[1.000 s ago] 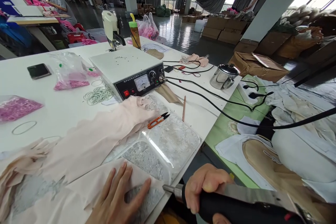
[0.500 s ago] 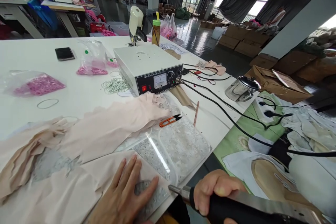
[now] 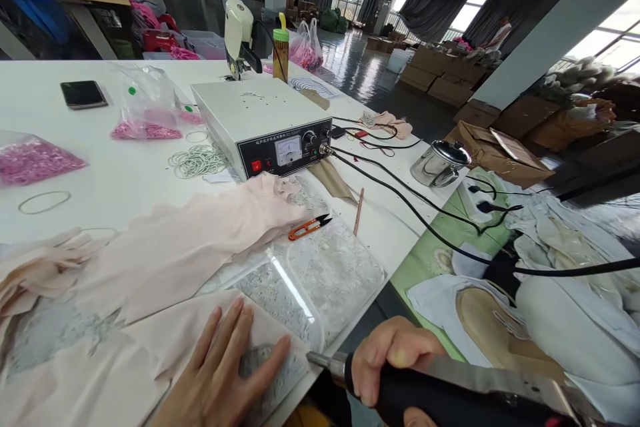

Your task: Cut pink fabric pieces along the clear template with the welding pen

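Fingers spread, my left hand point(image 3: 220, 360) lies flat on a pale pink fabric piece point(image 3: 145, 333) near the table's front edge. My right hand point(image 3: 395, 360) is wrapped round the black grip of a handheld ultrasonic welder point(image 3: 435, 387). Its narrow metal tip meets the fabric's right-hand corner; whether it presses down I cannot tell. Under the fabric is a clear, mottled sheet point(image 3: 345, 273). A second pink fabric piece point(image 3: 195, 233) lies farther back, with orange thread snips point(image 3: 309, 227) at its right end.
A white control box point(image 3: 265, 123) with a dial stands behind the fabric, its black cable point(image 3: 415, 207) running off to the right. Nearby are pale elastic loops point(image 3: 197, 161), bags of pink pieces point(image 3: 145, 110), a phone point(image 3: 83, 95), and a steel mug point(image 3: 440, 164). Moulded cups point(image 3: 565, 333) lie at right.
The whole scene has shifted left in view as the camera turned slightly right. My left hand stays flat on the fabric, and the welder tip remains at the same corner.
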Available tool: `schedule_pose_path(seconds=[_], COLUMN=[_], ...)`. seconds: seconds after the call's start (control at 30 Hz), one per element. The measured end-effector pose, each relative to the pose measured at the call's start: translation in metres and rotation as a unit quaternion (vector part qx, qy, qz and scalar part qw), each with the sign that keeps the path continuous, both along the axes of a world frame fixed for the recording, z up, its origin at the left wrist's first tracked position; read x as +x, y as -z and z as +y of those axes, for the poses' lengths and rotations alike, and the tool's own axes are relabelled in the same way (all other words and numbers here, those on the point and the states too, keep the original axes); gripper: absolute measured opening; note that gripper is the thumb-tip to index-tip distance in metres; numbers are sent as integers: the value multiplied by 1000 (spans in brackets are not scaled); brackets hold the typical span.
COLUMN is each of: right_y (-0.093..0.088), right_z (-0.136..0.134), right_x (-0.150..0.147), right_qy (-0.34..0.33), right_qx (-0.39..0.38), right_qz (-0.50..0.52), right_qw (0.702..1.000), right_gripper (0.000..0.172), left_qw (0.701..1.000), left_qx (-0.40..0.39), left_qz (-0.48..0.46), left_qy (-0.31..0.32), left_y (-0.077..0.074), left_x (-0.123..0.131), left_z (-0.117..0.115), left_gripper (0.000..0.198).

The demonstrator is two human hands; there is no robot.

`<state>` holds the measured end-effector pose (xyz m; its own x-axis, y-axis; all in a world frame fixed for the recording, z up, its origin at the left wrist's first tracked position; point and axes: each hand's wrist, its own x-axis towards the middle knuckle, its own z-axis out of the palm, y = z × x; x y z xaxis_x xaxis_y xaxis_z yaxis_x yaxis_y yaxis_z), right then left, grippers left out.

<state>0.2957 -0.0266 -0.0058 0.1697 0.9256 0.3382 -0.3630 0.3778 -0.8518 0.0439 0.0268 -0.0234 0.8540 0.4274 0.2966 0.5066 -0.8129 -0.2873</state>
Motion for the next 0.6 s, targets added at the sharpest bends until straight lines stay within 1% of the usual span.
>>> schedule_pose_path(seconds=[0.07,0.2,0.33,0.4,0.5,0.6], right_y=[-4,-8,-9,-7,-1,8], right_z=[0,0,0,1,1,2], right_x=[-4,-8,-10,-10,-6,3], right_qy=[21,37,42,42,44,36], right_qx=[-15,-19,-24,-23,-15,3], right_qz=[10,17,20,23,24,1], right_qw=[1000,999,999,999,999,999], right_gripper=[22,21,21,20,14,17], left_qw=[1000,1000,1000,999,999,999], left_qx=[3,2,-15,-25,-26,-17], left_qz=[5,9,14,12,-3,-13], left_qy=[2,1,-13,-19,-24,-24], left_y=[1,5,8,7,6,5], left_x=[0,-1,-1,-1,2,3], left_z=[1,1,0,0,-1,-3], left_gripper=[98,99,92,86,85,88])
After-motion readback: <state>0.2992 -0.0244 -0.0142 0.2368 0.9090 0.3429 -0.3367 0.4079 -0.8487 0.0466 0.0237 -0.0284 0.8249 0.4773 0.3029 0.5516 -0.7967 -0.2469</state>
